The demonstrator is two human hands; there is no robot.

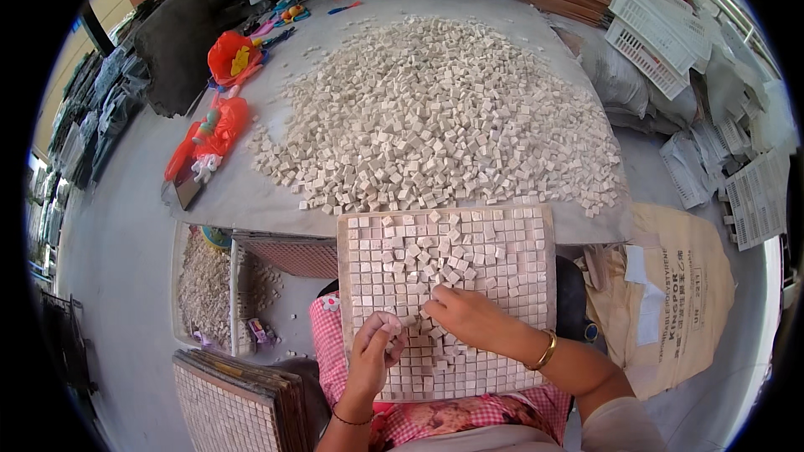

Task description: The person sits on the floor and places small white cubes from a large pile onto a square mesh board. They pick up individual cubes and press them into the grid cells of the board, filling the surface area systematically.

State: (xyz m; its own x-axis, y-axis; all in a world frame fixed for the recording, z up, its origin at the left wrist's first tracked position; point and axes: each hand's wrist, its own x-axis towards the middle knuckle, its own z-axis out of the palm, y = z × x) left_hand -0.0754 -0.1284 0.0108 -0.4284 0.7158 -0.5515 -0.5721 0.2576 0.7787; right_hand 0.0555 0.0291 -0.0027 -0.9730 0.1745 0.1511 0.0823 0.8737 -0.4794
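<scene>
A square tray (446,223) with a pale frame lies across my lap, its grid largely filled with small cream stone mosaic tiles (494,360). Loose tiles (452,261) are heaped on top of the grid, around its middle. Over the tray's left half, my left hand (377,347) is closed, thumb and fingers drawn together; whatever is between them is too small to make out. Close beside it, my right hand (469,316) reaches in from the right with curled fingers, its fingertips down among the loose tiles. What those fingertips pinch, if anything, is hidden.
Beyond the tray, a grey-covered table (285,216) bears a large pile of stone tiles (452,117). Red plastic bags (222,138) lie at its left edge. Stacked tile-filled trays (226,402) stand lower left, near a bin of chips (209,285). A tan sack (682,301) lies right.
</scene>
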